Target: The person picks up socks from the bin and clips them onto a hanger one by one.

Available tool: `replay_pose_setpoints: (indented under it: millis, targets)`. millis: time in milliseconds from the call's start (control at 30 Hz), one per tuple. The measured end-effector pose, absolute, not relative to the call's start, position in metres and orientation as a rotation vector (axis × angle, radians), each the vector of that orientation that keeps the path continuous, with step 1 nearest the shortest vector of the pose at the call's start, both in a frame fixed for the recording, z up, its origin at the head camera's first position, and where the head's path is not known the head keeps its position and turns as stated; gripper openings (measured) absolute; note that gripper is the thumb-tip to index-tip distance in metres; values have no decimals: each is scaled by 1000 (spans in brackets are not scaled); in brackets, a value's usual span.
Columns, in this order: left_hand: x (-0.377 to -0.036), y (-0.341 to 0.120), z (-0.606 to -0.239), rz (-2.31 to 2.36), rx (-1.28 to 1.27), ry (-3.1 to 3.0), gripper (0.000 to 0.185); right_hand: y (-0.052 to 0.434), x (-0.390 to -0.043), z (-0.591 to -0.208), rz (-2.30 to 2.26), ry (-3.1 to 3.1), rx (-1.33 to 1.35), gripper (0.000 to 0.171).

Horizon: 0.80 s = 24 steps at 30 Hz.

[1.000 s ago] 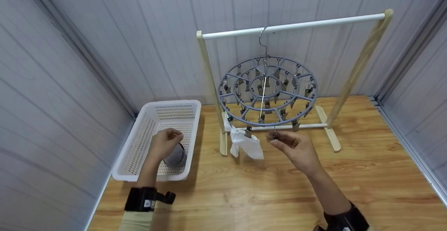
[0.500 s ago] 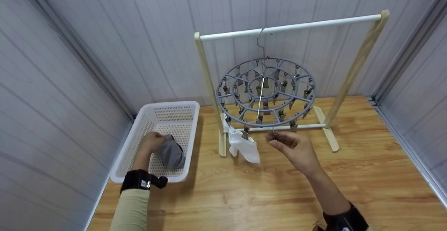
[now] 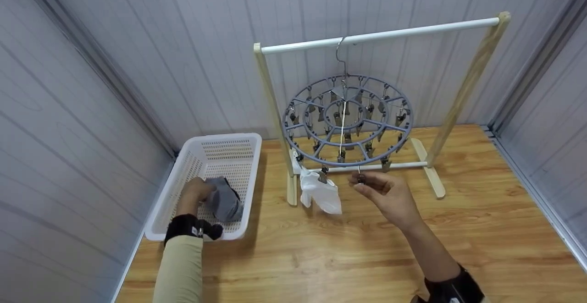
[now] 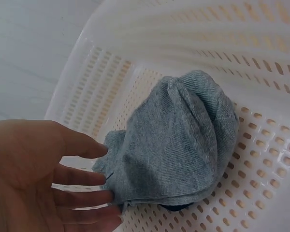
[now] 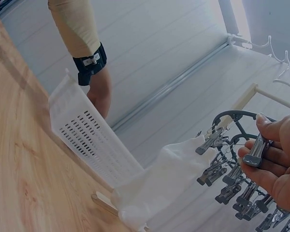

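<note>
In the left wrist view my left hand (image 4: 53, 179) reaches into the white basket, thumb and fingers spread apart, fingertips right at the edge of a bunched grey sock (image 4: 169, 140). The sock's ribbed knit shows, with a dark patch under it. My right hand (image 3: 390, 197) pinches a metal clip (image 5: 256, 151) between thumb and fingers; the clip hangs from the front rim of a round grey-blue sock hanger (image 3: 321, 160). Left of that hand, a white sock (image 3: 323, 195) dangles from clips on the same hanger.
The perforated white basket (image 3: 256, 174) stands on the wooden table (image 3: 344, 257) at left. A rack (image 3: 385, 35) with a white bar and wooden legs bears the hanger, which carries several more metal clips. Panel walls (image 3: 183, 41) enclose the back and sides.
My left hand has moved left and down beside the grey sock, which now shows more fully in the basket. The right hand stays at its clip.
</note>
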<state>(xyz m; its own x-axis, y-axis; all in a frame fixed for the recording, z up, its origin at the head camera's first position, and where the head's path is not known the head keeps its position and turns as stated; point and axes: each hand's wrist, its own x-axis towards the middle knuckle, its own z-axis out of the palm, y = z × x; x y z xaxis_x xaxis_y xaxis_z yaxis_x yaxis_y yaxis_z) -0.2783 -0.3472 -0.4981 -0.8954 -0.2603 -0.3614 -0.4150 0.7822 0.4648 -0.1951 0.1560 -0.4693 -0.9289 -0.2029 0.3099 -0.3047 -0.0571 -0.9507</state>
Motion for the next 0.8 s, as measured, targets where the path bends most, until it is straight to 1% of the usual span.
replay_pose_setpoints:
  millis: [133,433,567,633,800]
  targets:
    - [-279,-347,-497,780,-537,2669,21,156,-195,-469,2167,-2103,564,28]
    - [-277,-352,-494,815,-532,2627,17,156,-196,-469,2133,-2095,596,27]
    - [-279,-353,-495,870,-538,2613,25,157,-196,-470,2121,-2101,592,27]
    - [-280,-354,-495,882,-532,2623,25,157,-196,-470,2124,-2107,579,27]
    - [-286,-356,-497,851,-550,2654,13,157,-195,-471,2143,-2117,547,28]
